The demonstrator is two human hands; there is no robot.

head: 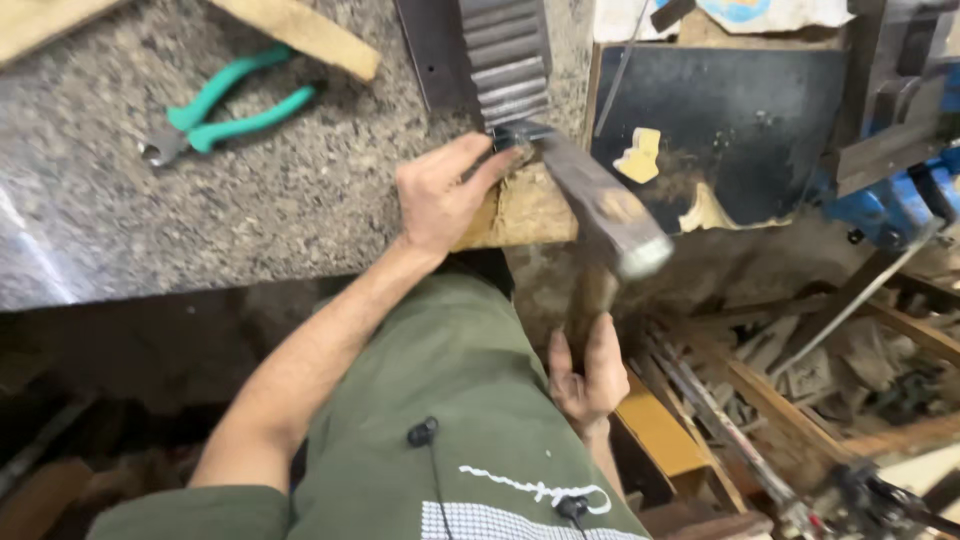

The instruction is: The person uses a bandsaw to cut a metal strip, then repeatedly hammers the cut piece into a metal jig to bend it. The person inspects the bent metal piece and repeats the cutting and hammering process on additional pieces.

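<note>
- The left hand lies flat near the front edge of the speckled stone bench, its fingers stretched out and pressed on the near end of a ribbed metal strip; this pins the strip so that it does not jump.
- The strip's near end sits on a wooden block at the bench edge, which seems to serve as backing for a blow.
- The strip's long axis runs away from the person, its far end leaving the top of the view.
- The right hand is wrapped loosely around the wooden handle of a hammer, low and in front of the person's green shirt; the thumb stands apart.
- The hammer is blurred with motion. Its dark head lies on a diagonal, one end at the strip beside the left fingertips, the pale face toward the lower right.
- Green-handled pliers lie well apart on the bench, jaws toward the left.
- A blue vise stands at the right edge.
</note>
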